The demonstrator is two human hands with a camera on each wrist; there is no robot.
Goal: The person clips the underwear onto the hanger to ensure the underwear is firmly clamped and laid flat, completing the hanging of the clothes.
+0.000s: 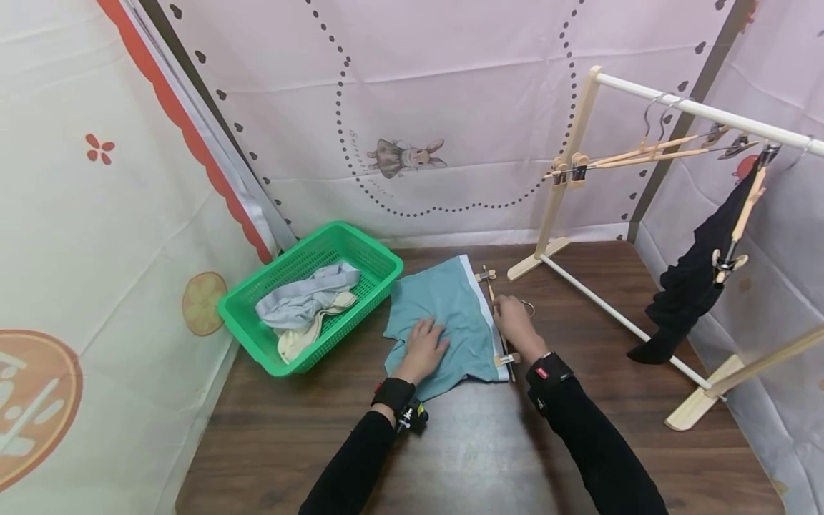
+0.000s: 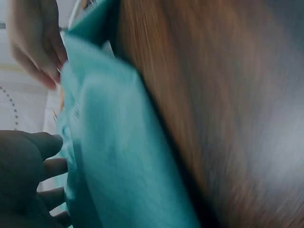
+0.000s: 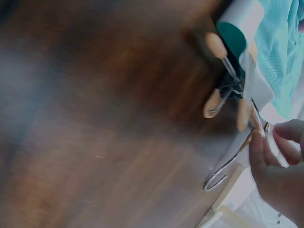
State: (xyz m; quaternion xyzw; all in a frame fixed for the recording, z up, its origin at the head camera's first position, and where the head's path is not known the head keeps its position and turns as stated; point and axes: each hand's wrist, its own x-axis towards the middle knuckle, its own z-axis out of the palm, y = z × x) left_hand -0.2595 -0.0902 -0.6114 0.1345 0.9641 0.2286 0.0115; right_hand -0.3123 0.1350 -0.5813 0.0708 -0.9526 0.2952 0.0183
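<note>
A teal garment with a white waistband lies flat on the table. My left hand rests on the cloth with its fingers spread. Along the waistband runs a clip hanger; one clip grips the near end of the band, and another clip sits at the far end. My right hand pinches the middle of the hanger between thumb and fingers, close to its metal hook. In the left wrist view the near side of the garment fills the centre.
To the left stands a green basket holding a grey-blue cloth and a cream one. A drying rack rises on the right, with bare clip hangers and a hanging black garment. Printed curtains surround the table.
</note>
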